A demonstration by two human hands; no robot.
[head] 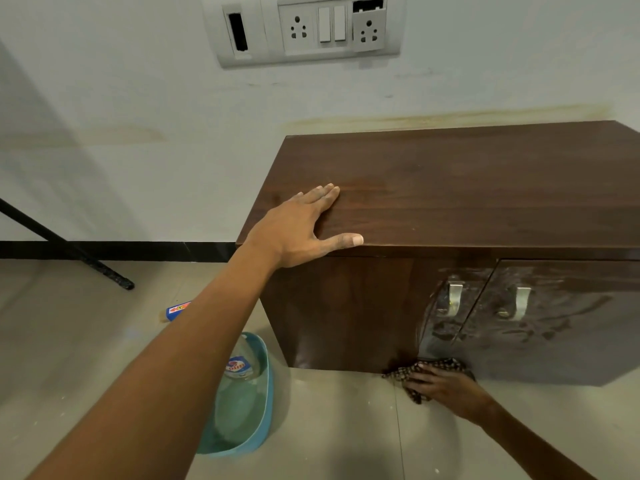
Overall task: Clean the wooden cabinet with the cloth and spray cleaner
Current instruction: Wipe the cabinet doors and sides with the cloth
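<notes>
We judge the wooden cabinet to be partway cleaned. Its two doors, above and to the right of our right hand, carry pale smeared streaks around the metal handles (wet cleaner or wiping marks, we cannot tell which), so the front looks wetted but not yet wiped dry. The left part of the front, above and left of that hand, looks dark and unstreaked; whether it has been done we cannot say. The top reads as clean, matte, dark-grained wood with no film on it.

Our right hand presses the checked cloth flat against the bottom edge of the front, fingers laid over the fabric, where the cabinet meets the floor. Our left hand lies spread, palm down, on the near left corner of the top, thumb along the front edge, seemingly bracing us.

The cabinet stands on the floor against the wall. Below the left forearm sits a blue basin with a clear labelled bottle in it (probably the cleaner); another bottle lies on the floor beyond. A switchboard hangs on the wall above.
</notes>
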